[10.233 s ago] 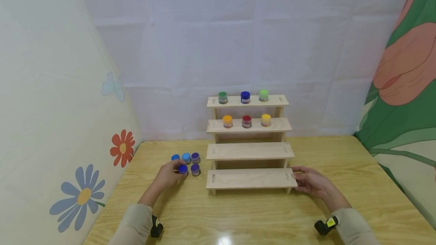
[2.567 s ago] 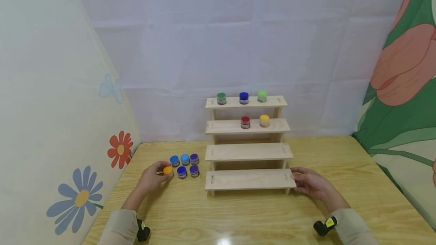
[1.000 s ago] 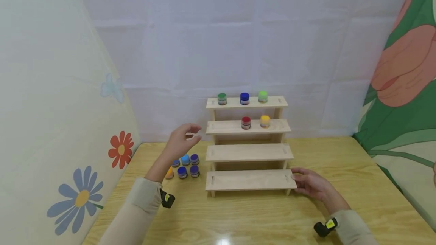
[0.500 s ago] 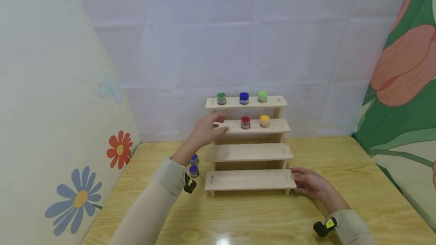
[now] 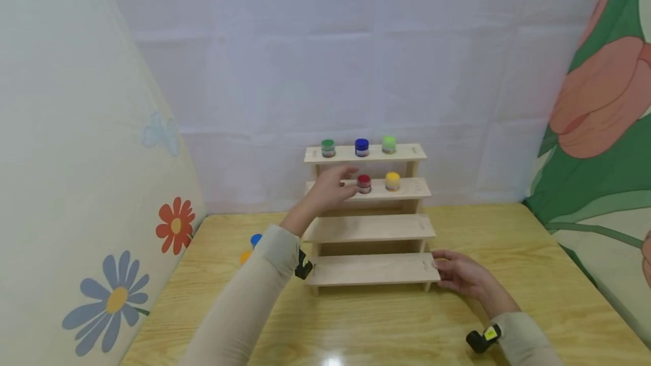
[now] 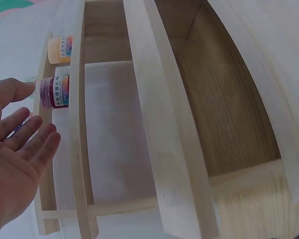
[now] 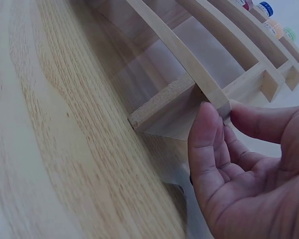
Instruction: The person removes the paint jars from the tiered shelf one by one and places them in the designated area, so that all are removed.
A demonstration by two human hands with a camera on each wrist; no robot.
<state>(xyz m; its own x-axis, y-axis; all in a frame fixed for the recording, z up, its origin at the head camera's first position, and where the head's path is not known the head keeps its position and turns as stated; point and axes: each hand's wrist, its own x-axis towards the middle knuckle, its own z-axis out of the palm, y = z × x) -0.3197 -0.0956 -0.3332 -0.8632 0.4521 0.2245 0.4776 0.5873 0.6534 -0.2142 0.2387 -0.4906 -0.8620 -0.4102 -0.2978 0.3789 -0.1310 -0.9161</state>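
Note:
A stepped wooden display rack (image 5: 376, 269) stands on the table. My left hand (image 5: 330, 188) reaches over its second shelf from the top, thumb and fingers apart, just left of a small dark red paint jar (image 5: 363, 184). In the left wrist view, a small gap shows between that hand (image 6: 17, 149) and the dark red jar (image 6: 55, 92). Right of it stands a yellow paint jar (image 5: 393, 182). At the lowest shelf's right end, my right hand (image 5: 463, 274) pinches the board's corner between thumb and fingers, as the right wrist view shows.
Green (image 5: 328, 148), dark blue (image 5: 361, 148) and light green (image 5: 389, 145) jars line the top shelf. Left of the rack, an orange jar (image 5: 246, 256) and a blue jar (image 5: 256, 239) show partly past my left sleeve. A white cloth (image 5: 285, 83) hangs behind.
The orange jar went from the second shelf to the table on the left, where my left hand released it. That hand then moved up and right to the dark red jar. My right hand stayed.

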